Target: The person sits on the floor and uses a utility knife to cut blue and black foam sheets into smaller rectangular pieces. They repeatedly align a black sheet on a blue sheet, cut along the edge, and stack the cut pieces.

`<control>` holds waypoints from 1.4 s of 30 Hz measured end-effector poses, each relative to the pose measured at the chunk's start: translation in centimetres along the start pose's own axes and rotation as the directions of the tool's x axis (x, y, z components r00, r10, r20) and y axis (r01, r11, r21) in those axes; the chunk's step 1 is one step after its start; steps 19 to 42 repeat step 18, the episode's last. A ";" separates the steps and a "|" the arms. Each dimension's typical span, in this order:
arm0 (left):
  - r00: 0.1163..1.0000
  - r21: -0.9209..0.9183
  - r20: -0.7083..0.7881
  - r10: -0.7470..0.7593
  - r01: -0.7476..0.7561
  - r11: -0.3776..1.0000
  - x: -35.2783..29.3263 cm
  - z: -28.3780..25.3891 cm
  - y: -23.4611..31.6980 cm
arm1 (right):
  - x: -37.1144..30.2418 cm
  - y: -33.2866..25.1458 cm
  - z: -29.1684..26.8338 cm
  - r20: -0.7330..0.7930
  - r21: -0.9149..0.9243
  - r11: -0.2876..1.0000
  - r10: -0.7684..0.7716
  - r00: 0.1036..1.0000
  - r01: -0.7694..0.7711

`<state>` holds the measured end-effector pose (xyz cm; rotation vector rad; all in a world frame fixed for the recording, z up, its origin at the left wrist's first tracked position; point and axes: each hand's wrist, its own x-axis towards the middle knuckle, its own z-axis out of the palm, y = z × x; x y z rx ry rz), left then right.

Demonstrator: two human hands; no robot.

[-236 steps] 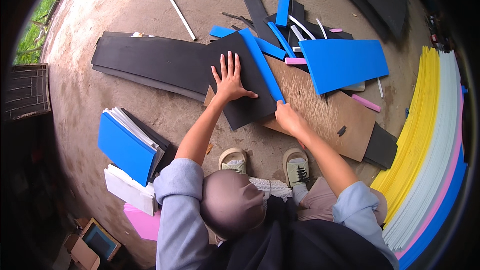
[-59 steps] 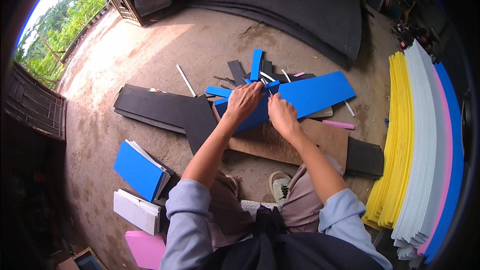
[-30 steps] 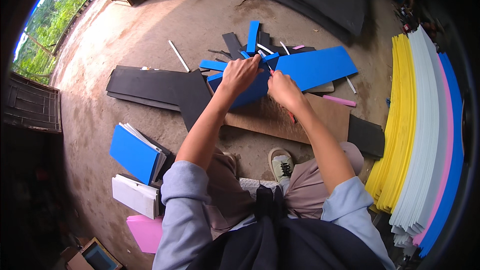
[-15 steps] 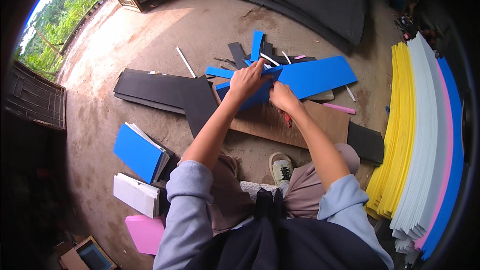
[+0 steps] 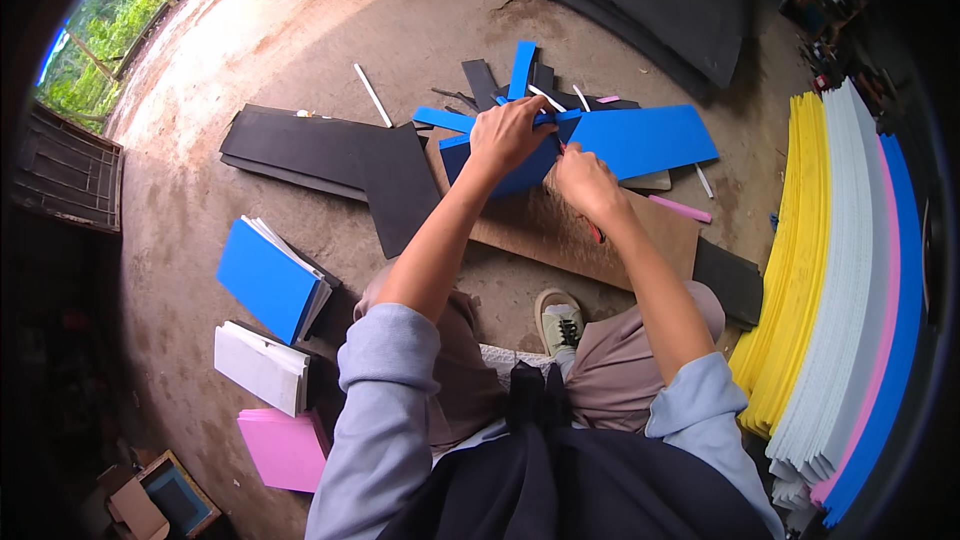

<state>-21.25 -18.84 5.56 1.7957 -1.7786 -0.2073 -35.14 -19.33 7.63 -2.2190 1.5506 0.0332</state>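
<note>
Over a brown board [image 5: 540,240] on the floor, a blue foam sheet [image 5: 520,176] stands tilted up. My left hand [image 5: 507,135] is closed over its upper edge, fingers gripping it. Beside it, at the sheet's right end, my right hand [image 5: 585,180] is wrapped round a red-handled utility knife [image 5: 598,233]; the handle's end sticks out below the palm, and most of the knife is hidden. Another blue sheet [image 5: 650,140] lies to the right of the hands. Blue strips [image 5: 522,70] and dark offcuts lie just beyond them.
Black foam sheets [image 5: 310,152] lie to the left. Stacks of blue [image 5: 265,275], white [image 5: 262,368] and pink sheets [image 5: 284,450] sit at the near left. Tall yellow [image 5: 797,270] and pale stacks [image 5: 840,280] line the right. Large black sheets [image 5: 640,0] cover the far floor.
My right hand has shifted slightly right and down relative to the blue sheet's edge, with the knife in it. My left hand keeps its grip. The whole view has shifted a little.
</note>
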 end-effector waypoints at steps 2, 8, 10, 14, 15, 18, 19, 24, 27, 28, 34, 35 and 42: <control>1.000 -0.012 0.010 0.005 -0.005 1.000 0.2 0.1 0.2 | -0.5 -0.7 -1.4 0.098 0.089 0.992 0.082 0.992 -0.091; 0.998 -0.022 0.016 0.069 -0.068 0.997 0.1 0.2 0.0 | 0.6 -0.9 -0.7 0.238 0.125 0.974 0.154 0.959 -0.187; 0.991 -0.016 -0.024 0.131 -0.132 0.991 -0.1 0.8 -0.6 | 1.2 -0.6 0.6 0.171 0.109 0.985 0.111 0.979 -0.130; 0.991 -0.051 0.004 0.133 -0.133 0.990 0.6 0.8 0.0 | 2.2 1.5 3.5 0.049 0.125 0.989 0.068 0.997 -0.073; 0.991 -0.041 0.008 0.130 -0.130 0.991 0.7 0.8 -0.2 | 2.4 1.3 3.5 0.092 0.157 0.981 0.096 0.991 -0.110; 0.991 -0.029 0.017 0.133 -0.133 0.991 1.1 1.0 -0.5 | 3.2 1.6 4.4 0.090 0.121 0.991 0.055 0.994 -0.065; 0.991 -0.029 0.017 0.133 -0.133 0.991 1.1 1.0 -0.5 | 3.2 1.6 4.4 0.090 0.121 0.991 0.055 0.994 -0.065; 0.991 -0.029 0.017 0.133 -0.133 0.991 1.1 1.0 -0.5 | 3.2 1.6 4.4 0.090 0.121 0.991 0.055 0.994 -0.065; 0.991 -0.029 0.017 0.133 -0.133 0.991 1.1 1.0 -0.5 | 3.2 1.6 4.4 0.090 0.121 0.991 0.055 0.994 -0.065; 0.991 -0.029 0.017 0.133 -0.133 0.991 1.1 1.0 -0.5 | 3.2 1.6 4.4 0.090 0.121 0.991 0.055 0.994 -0.065; 0.991 -0.029 0.017 0.133 -0.133 0.991 1.1 1.0 -0.5 | 3.2 1.6 4.4 0.090 0.121 0.991 0.055 0.994 -0.065; 0.991 -0.029 0.017 0.133 -0.133 0.991 1.1 1.0 -0.5 | 3.2 1.6 4.4 0.090 0.121 0.991 0.055 0.994 -0.065; 0.991 -0.029 0.017 0.133 -0.133 0.991 1.1 1.0 -0.5 | 3.2 1.6 4.4 0.090 0.121 0.991 0.055 0.994 -0.065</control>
